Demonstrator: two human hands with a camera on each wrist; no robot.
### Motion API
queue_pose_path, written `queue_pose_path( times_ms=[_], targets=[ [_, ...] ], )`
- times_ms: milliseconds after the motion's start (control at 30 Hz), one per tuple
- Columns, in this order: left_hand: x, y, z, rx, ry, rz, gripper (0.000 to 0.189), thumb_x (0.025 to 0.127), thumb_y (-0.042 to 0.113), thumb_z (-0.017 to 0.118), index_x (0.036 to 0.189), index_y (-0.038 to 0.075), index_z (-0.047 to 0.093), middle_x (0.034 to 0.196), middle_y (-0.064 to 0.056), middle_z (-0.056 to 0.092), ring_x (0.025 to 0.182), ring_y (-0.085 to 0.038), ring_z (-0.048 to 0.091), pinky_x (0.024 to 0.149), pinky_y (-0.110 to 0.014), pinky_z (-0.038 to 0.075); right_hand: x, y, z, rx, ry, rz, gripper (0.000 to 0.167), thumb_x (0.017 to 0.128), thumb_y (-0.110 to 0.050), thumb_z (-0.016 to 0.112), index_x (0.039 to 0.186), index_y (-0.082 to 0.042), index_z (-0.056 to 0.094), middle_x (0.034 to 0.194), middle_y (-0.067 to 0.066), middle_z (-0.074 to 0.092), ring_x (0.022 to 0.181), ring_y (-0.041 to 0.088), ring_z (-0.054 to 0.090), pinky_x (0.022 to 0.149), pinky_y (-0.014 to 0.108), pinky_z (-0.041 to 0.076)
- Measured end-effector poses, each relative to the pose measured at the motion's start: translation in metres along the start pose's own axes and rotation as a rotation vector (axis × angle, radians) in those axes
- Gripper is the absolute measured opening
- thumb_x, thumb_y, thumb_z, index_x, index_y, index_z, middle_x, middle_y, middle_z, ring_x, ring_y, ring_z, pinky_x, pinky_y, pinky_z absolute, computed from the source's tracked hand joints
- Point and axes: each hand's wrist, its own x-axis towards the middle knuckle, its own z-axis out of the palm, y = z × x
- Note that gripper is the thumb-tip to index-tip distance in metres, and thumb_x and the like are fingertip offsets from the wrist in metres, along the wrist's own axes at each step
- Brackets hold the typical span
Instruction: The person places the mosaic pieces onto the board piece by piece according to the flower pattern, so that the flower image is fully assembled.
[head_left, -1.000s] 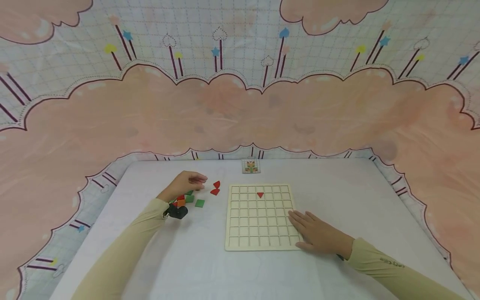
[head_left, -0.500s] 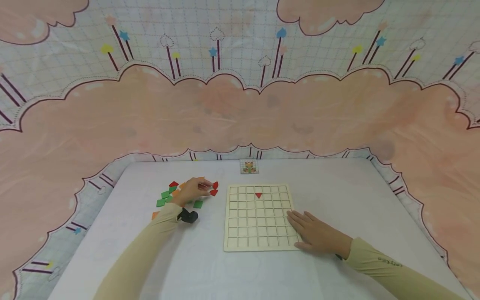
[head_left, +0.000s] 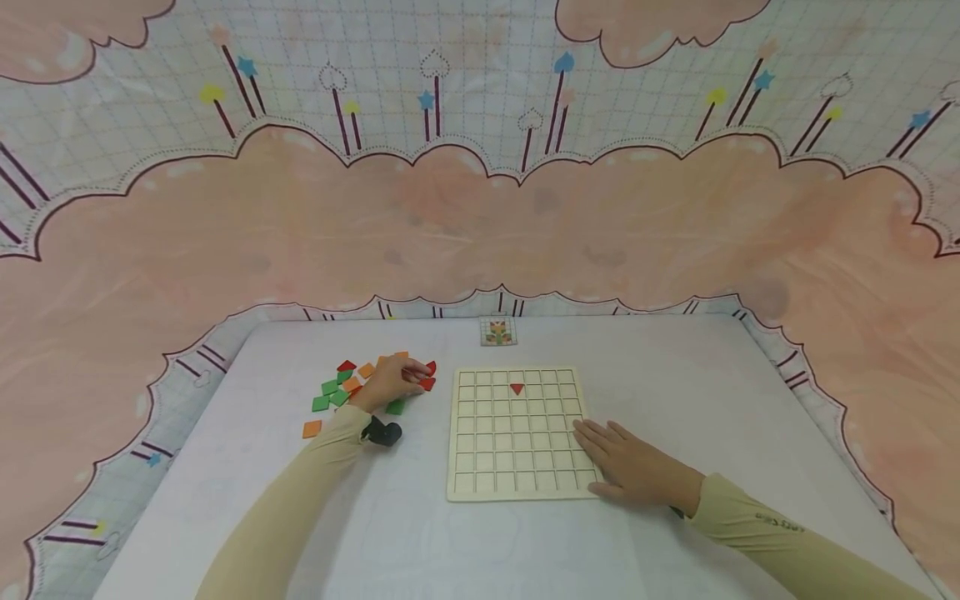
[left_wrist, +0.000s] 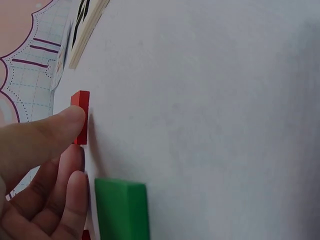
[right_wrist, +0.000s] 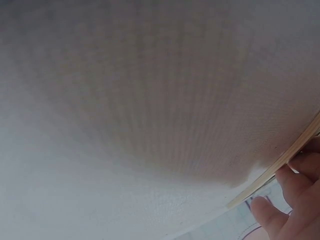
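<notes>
My left hand [head_left: 386,382] is low over the tabletop, left of a pale gridded board [head_left: 495,439]. In the left wrist view my thumb [left_wrist: 55,127] lies over a small red piece [left_wrist: 81,98]; my index finger is hidden, so a pinch cannot be made out. A second red piece [head_left: 431,367] lies just behind, near my fingertips. Close by is a green block [left_wrist: 122,207]. My right hand [head_left: 633,463] rests on the board's right edge, fingers extended. One red triangular piece [head_left: 517,389] sits in a cell of the board's upper part.
Loose green tiles [head_left: 330,387], orange tiles [head_left: 312,429] and red pieces [head_left: 346,366] lie scattered around and left of my left hand. A small pattern card [head_left: 498,332] stands behind the board. A printed cloth [head_left: 480,225] hangs beyond the white table [head_left: 525,550].
My left hand has moved right and slightly forward from the tile pile to the two red pieces, uncovering tiles at left. In the last half second it has barely moved. My right hand stays on the board.
</notes>
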Motion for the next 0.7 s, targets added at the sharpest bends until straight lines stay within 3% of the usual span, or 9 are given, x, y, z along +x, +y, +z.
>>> queue_pose_path(
  times_ms=[267, 500, 700],
  targets=[
    [-0.003, 0.008, 0.005, -0.018, -0.029, 0.004, 0.03, 0.08, 0.001, 0.071, 0.109, -0.001, 0.066, 0.104, -0.015, 0.068, 0.087, -0.018, 0.062, 0.078, -0.03, 0.052, 0.001, 0.002, 0.002, -0.014, 0.035, -0.024, 0.073, 0.094, -0.051, 0.044, 0.144, 0.001, 0.031, 0.153, 0.016, 0.029, 0.14, 0.031, 0.03, 0.11, 0.05, 0.03],
    [-0.006, 0.016, 0.009, 0.0, -0.044, -0.015, 0.03, 0.078, 0.001, 0.072, 0.108, -0.001, 0.067, 0.103, -0.014, 0.068, 0.085, -0.016, 0.059, 0.075, -0.027, 0.05, 0.002, 0.001, -0.001, -0.008, 0.016, -0.016, 0.072, 0.094, -0.049, 0.045, 0.144, 0.001, 0.031, 0.153, 0.016, 0.028, 0.141, 0.031, 0.029, 0.111, 0.05, 0.029],
    [-0.005, 0.017, 0.011, 0.017, -0.065, 0.02, 0.029, 0.078, 0.001, 0.072, 0.107, 0.001, 0.068, 0.102, -0.012, 0.068, 0.082, -0.014, 0.059, 0.075, -0.026, 0.051, 0.001, 0.0, -0.002, 0.018, -0.002, -0.004, 0.073, 0.094, -0.049, 0.046, 0.145, 0.001, 0.03, 0.154, 0.015, 0.027, 0.141, 0.031, 0.028, 0.112, 0.05, 0.028]
  ],
)
